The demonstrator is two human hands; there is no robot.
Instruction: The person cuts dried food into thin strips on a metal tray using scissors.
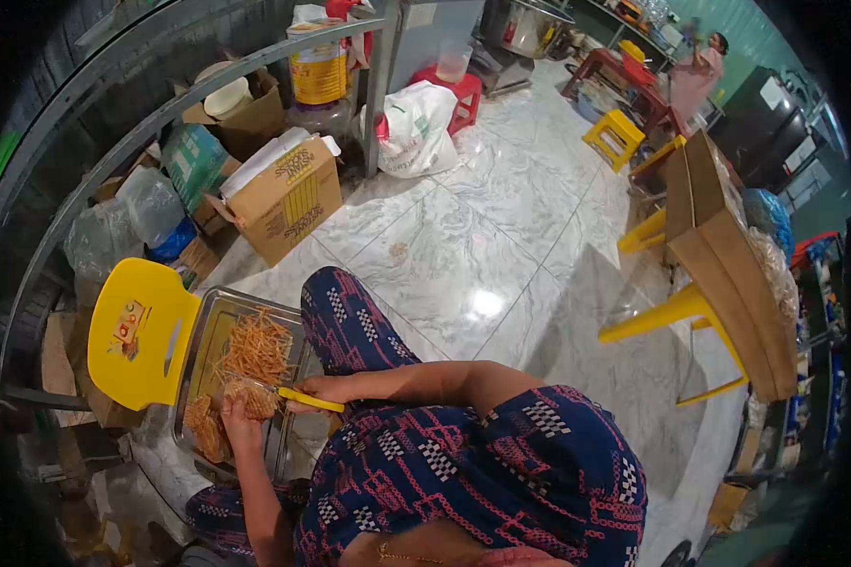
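Note:
A rectangular metal tray (208,326) rests against a yellow chair (134,331) at the lower left. Thin orange-brown sticks (258,346) lie heaped in its upper part, and brown textured pieces (205,427) sit at its lower left. My left hand (242,421) is closed on a brown textured piece (252,397) above the tray. Yellow-handled scissors (314,401) are in my right hand (318,389), its fingers wrapped round the handle. The blades point left and meet the held piece; their tips are hard to make out.
An open cardboard box (288,203) and a white sack (416,132) stand beyond the tray. At the right, large cardboard (728,265) rests on yellow stools (671,317). Another person (698,80) is at the far upper right, near a yellow stool (615,138). A metal rail (189,99) curves along the left.

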